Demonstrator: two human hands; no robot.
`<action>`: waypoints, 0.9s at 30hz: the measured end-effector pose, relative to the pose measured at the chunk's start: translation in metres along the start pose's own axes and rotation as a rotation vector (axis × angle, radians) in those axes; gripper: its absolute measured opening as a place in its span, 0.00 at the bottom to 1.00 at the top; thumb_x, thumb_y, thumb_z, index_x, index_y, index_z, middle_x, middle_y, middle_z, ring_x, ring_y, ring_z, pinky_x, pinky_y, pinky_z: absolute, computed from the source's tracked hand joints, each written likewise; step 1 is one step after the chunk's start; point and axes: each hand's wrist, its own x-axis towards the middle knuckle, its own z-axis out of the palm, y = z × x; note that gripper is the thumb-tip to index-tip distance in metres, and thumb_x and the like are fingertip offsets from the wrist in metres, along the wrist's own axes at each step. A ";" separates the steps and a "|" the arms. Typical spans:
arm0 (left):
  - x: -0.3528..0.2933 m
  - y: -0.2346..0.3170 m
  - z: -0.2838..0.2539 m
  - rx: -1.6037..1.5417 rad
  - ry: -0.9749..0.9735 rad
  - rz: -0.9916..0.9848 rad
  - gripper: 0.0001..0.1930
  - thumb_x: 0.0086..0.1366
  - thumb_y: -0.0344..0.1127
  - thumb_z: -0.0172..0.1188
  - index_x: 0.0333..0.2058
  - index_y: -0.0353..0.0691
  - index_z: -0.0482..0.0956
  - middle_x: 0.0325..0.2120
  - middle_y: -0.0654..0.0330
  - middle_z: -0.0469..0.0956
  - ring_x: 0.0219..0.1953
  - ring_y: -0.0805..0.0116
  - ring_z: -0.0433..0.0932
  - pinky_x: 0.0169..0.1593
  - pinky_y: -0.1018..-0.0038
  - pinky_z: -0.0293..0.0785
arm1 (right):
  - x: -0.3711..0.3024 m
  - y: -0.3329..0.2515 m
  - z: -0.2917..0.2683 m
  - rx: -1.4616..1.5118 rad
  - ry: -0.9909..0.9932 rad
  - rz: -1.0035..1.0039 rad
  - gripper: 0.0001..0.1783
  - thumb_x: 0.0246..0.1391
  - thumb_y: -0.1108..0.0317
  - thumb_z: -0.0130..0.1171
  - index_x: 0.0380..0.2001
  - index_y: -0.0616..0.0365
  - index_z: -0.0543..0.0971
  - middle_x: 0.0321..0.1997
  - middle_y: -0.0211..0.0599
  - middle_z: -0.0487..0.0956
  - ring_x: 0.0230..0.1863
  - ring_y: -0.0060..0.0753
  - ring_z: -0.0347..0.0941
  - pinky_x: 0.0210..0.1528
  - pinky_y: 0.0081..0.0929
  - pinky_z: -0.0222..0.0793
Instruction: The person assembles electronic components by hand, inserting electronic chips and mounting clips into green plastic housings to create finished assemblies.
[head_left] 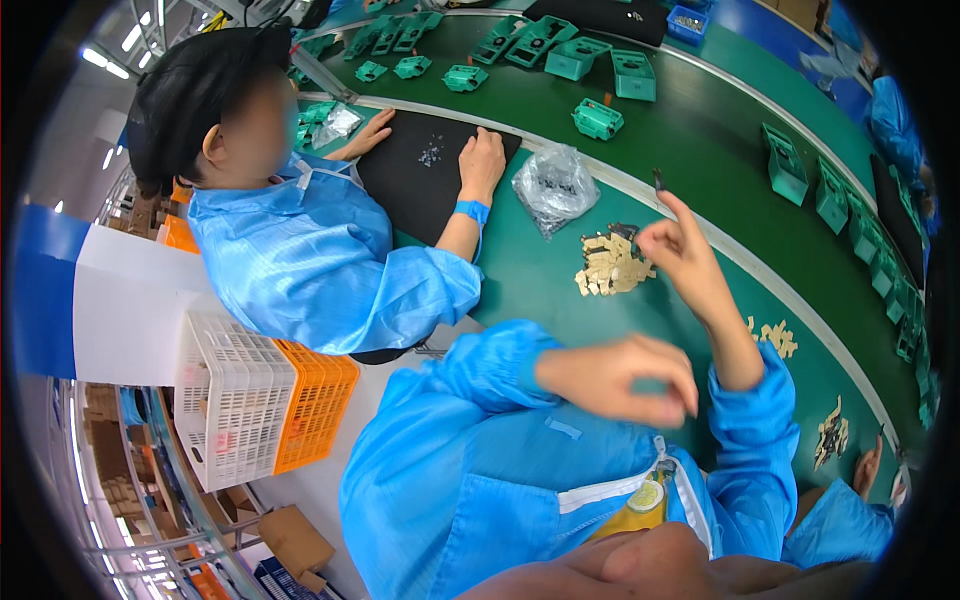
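Observation:
My right hand (685, 258) is raised over the far side of the green bench, index finger stretched out and the other fingers loosely bent. Right at that fingertip shows a small dark piece (658, 180); whether it touches the finger or lies behind it I cannot tell. Below this hand sits a pile of small cream-coloured pieces (612, 265) with dark parts among them. My left hand (625, 380) is in front of my chest, smeared by motion, its fingers curved. Green shows between its thumb and fingers. Whether it pinches anything is unclear.
Beyond a pale rail, a green conveyor (700, 140) carries several teal plastic housings (598, 118). A clear bag of dark parts (555, 188) lies left of the pile. At left, a co-worker (330, 240) rests both hands on a black mat (405, 160). More cream pieces (775, 338) lie to the right.

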 end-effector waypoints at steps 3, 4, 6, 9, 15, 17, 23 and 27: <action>-0.033 -0.020 -0.044 0.327 0.502 -0.178 0.07 0.66 0.31 0.62 0.39 0.35 0.80 0.35 0.57 0.80 0.39 0.65 0.80 0.45 0.70 0.75 | 0.059 0.030 0.020 -0.127 0.045 -0.043 0.44 0.56 0.67 0.64 0.69 0.65 0.53 0.41 0.37 0.78 0.42 0.27 0.75 0.48 0.25 0.71; -0.041 -0.031 -0.057 0.394 0.673 -0.259 0.07 0.65 0.31 0.62 0.39 0.34 0.79 0.35 0.57 0.79 0.38 0.66 0.80 0.44 0.71 0.75 | 0.075 0.038 0.029 -0.233 0.118 -0.033 0.46 0.54 0.65 0.66 0.69 0.66 0.52 0.42 0.39 0.78 0.42 0.30 0.76 0.47 0.28 0.72; -0.051 -0.043 -0.074 0.584 0.781 -0.297 0.08 0.65 0.30 0.62 0.39 0.33 0.79 0.35 0.56 0.79 0.38 0.66 0.80 0.43 0.72 0.75 | 0.099 0.049 0.049 -0.340 0.198 -0.026 0.49 0.51 0.63 0.68 0.69 0.67 0.51 0.42 0.40 0.79 0.42 0.32 0.76 0.46 0.30 0.73; -0.051 -0.051 -0.078 0.794 0.843 -0.342 0.08 0.64 0.29 0.62 0.40 0.32 0.79 0.34 0.55 0.79 0.36 0.66 0.80 0.40 0.73 0.75 | 0.122 0.071 0.059 -0.395 0.237 0.001 0.52 0.48 0.64 0.68 0.70 0.67 0.49 0.41 0.44 0.80 0.41 0.38 0.78 0.47 0.33 0.73; -0.049 -0.074 -0.075 0.905 0.725 -0.289 0.09 0.64 0.30 0.62 0.40 0.32 0.79 0.35 0.53 0.79 0.35 0.61 0.81 0.38 0.71 0.76 | 0.122 0.059 0.055 -0.192 0.117 -0.029 0.45 0.52 0.72 0.63 0.69 0.67 0.52 0.45 0.46 0.80 0.44 0.37 0.78 0.49 0.34 0.73; -0.044 -0.076 -0.075 0.874 0.711 -0.308 0.08 0.64 0.31 0.62 0.39 0.33 0.79 0.34 0.53 0.79 0.35 0.60 0.81 0.38 0.70 0.76 | 0.116 0.057 0.049 -0.153 0.116 -0.030 0.45 0.53 0.71 0.63 0.69 0.67 0.52 0.47 0.47 0.79 0.46 0.38 0.78 0.50 0.34 0.73; -0.043 -0.078 -0.074 0.963 0.648 -0.335 0.12 0.62 0.33 0.64 0.41 0.33 0.78 0.40 0.53 0.78 0.45 0.53 0.77 0.49 0.63 0.73 | 0.078 0.034 0.016 -0.301 0.140 -0.041 0.46 0.54 0.69 0.64 0.70 0.63 0.50 0.55 0.49 0.76 0.56 0.38 0.73 0.59 0.36 0.68; -0.049 -0.079 -0.073 1.028 0.571 -0.436 0.23 0.58 0.37 0.68 0.49 0.32 0.74 0.50 0.50 0.72 0.55 0.49 0.70 0.58 0.61 0.68 | 0.042 0.054 -0.004 -0.486 0.093 -0.028 0.46 0.53 0.69 0.63 0.70 0.64 0.50 0.59 0.52 0.75 0.61 0.48 0.70 0.64 0.39 0.64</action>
